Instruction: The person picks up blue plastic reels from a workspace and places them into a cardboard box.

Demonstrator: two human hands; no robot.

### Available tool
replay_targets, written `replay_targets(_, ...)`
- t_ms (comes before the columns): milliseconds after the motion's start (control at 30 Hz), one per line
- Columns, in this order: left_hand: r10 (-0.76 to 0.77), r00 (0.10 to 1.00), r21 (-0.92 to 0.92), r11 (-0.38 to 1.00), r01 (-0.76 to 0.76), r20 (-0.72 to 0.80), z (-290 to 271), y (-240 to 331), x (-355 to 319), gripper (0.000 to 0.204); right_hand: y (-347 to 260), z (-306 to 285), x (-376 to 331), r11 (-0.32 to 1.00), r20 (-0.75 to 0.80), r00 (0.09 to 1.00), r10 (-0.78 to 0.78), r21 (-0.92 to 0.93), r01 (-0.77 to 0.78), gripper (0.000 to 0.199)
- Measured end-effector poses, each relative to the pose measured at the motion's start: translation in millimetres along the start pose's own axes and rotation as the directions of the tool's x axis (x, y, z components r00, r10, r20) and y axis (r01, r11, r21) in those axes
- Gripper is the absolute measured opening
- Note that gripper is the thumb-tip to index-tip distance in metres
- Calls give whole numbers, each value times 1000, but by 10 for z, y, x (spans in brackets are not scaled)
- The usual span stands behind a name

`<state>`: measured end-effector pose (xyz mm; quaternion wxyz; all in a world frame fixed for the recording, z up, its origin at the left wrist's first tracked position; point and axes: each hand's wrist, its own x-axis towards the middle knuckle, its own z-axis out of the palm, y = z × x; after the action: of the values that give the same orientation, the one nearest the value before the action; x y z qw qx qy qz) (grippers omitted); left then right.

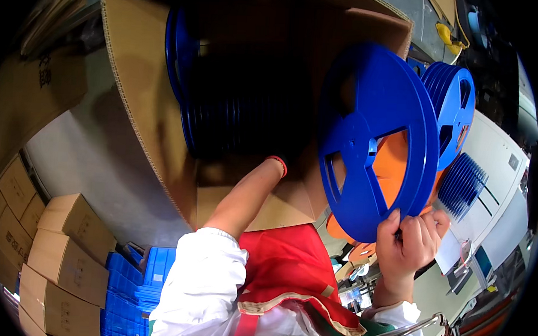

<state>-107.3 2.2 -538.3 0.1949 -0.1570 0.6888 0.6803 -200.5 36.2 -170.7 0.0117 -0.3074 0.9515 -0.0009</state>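
Observation:
My right hand (pixel 411 243) grips the lower rim of a large blue plastic reel (pixel 398 101), thumb in front and fingers curled behind. The reel stands upright beside the open side of a cardboard box (pixel 138 78), and wide cut-outs in its face show orange behind. My left arm reaches into the box. A red band circles the wrist, and past it my left hand (pixel 284 153) fades into dark shadow, so its fingers are hidden. More blue reels (pixel 190 119) sit in a row inside the box, their rims close together; the hand is near their lower edge.
Stacked blue reels (pixel 455 107) stand behind the held one at the right, with orange discs (pixel 392 158) beneath. Another ribbed blue stack (pixel 462 185) rests on a white surface (pixel 498 154). Closed cartons (pixel 67 249) and blue plastic crates (pixel 122 288) are piled at the lower left.

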Motion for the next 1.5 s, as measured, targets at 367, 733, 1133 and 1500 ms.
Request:
replay_targets(367, 212, 973, 665, 715, -217, 89, -340, 184, -389, 40, -238, 1751, -151, 900, 608, 668, 429, -228, -371, 19)
replay_targets(733, 207, 960, 571, 818, -64, -189, -1203, 653, -2378, 31, -513, 3129, -674, 612, 748, 398, 531, -15, -790, 34)
replay_targets(1133, -153, 961, 490, 835, 250, -229, -717, 760, -3643, 16, -498, 3123, -1124, 750, 692, 651, 312, 241, -616, 45)
replay_targets(1500, -220, 939, 498, 803, 328, -264, -782, 1073, -3710, 16, 1614, 1237, -547, 806, -326, 745, 582, 349, -478, 36)
